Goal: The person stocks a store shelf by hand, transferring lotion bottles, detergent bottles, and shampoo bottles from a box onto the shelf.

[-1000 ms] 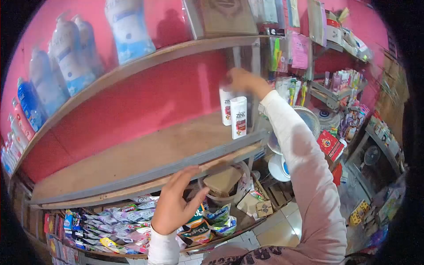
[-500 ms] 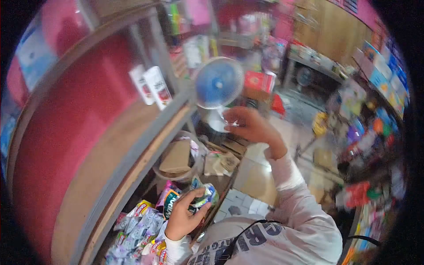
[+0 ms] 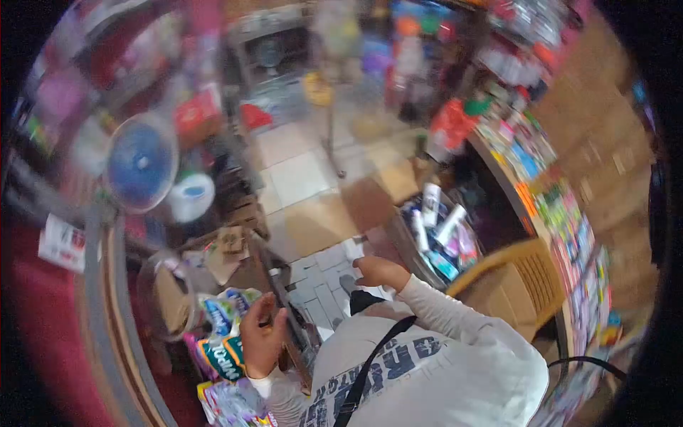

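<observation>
My left hand [image 3: 262,337] is beside a pile of packets, its fingers loosely bent and apart from the thumb, with nothing visible in it. Closest to it are a dark green packet [image 3: 226,356] and a blue and white packet [image 3: 219,314]. Below them lie several silvery packets with red and yellow print [image 3: 231,406]. In front of my torso is my right hand [image 3: 383,272], fingers curled in. Whatever it may hold is hidden.
A clear tub [image 3: 169,299] holding brown paper stands left, behind the packets. Farther off is a blue fan [image 3: 142,162]. On the right are a yellow chair [image 3: 509,288], a bin with white cylinders [image 3: 441,235] and a goods-lined shelf [image 3: 569,235]. Tiled floor [image 3: 306,178] runs ahead.
The view has swung right, bringing in the chair and the bin. My right hand has come down from near the fan to my torso. My left hand has drawn away from the blue and white packet.
</observation>
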Demonstrator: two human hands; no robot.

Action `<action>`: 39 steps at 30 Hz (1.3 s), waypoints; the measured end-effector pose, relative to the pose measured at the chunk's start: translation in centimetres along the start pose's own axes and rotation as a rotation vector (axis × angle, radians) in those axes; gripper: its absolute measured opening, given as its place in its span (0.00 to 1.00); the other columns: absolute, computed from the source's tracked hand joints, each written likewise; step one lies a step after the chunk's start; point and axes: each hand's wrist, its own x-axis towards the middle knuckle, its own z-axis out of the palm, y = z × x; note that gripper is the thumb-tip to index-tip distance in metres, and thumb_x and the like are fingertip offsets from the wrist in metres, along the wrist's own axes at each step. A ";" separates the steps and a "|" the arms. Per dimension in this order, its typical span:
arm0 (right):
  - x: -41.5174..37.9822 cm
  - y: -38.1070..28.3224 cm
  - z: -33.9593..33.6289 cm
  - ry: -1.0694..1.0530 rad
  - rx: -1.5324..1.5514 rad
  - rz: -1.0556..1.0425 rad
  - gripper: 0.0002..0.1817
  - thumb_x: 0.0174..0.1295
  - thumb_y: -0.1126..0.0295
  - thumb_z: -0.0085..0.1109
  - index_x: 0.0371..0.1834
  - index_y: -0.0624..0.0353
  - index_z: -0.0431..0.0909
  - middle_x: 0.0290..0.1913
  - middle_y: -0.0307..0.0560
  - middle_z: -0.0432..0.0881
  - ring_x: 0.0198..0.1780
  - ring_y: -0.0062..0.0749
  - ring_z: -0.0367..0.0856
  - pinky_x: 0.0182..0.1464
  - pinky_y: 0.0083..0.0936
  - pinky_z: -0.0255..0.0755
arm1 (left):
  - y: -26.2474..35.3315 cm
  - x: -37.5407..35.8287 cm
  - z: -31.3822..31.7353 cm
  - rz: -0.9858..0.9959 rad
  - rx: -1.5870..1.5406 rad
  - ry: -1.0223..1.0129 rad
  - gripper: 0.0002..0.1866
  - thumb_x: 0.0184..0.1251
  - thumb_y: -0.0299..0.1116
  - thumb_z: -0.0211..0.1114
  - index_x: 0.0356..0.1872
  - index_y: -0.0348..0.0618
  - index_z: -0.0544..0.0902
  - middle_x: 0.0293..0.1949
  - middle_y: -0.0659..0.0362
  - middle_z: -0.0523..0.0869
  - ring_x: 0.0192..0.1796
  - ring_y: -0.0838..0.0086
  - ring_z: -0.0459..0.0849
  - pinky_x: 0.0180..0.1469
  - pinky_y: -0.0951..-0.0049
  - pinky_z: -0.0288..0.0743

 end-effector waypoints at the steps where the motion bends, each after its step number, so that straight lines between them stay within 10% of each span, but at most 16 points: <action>1: -1.8 0.7 0.0 0.011 0.017 0.073 0.30 0.55 0.57 0.72 0.56 0.67 0.79 0.49 0.64 0.85 0.52 0.59 0.83 0.55 0.46 0.77 | -0.2 0.6 1.0 0.012 -0.020 -0.026 0.20 0.64 0.28 0.71 0.55 0.31 0.80 0.48 0.49 0.87 0.49 0.68 0.85 0.54 0.69 0.77; 13: -9.8 13.4 3.4 0.551 0.387 0.625 0.22 0.51 0.56 0.72 0.39 0.65 0.83 0.39 0.64 0.85 0.46 0.59 0.84 0.47 0.48 0.78 | -10.1 7.3 19.1 0.097 0.138 -0.627 0.21 0.64 0.36 0.72 0.52 0.34 0.82 0.45 0.49 0.88 0.43 0.66 0.87 0.46 0.68 0.81; 29: -5.9 24.1 5.7 0.896 0.561 0.439 0.26 0.54 0.65 0.72 0.49 0.67 0.68 0.37 0.68 0.83 0.41 0.68 0.83 0.43 0.49 0.78 | -6.6 7.8 31.2 -0.097 0.147 -0.727 0.24 0.65 0.40 0.72 0.55 0.31 0.81 0.45 0.50 0.88 0.42 0.71 0.86 0.44 0.70 0.80; 39: -8.6 24.2 4.7 0.701 1.026 0.315 0.28 0.60 0.63 0.71 0.53 0.63 0.64 0.40 0.59 0.84 0.39 0.43 0.86 0.38 0.34 0.77 | -5.9 10.3 36.4 -0.073 0.073 -0.702 0.28 0.66 0.43 0.72 0.57 0.30 0.78 0.47 0.53 0.86 0.44 0.73 0.85 0.47 0.72 0.80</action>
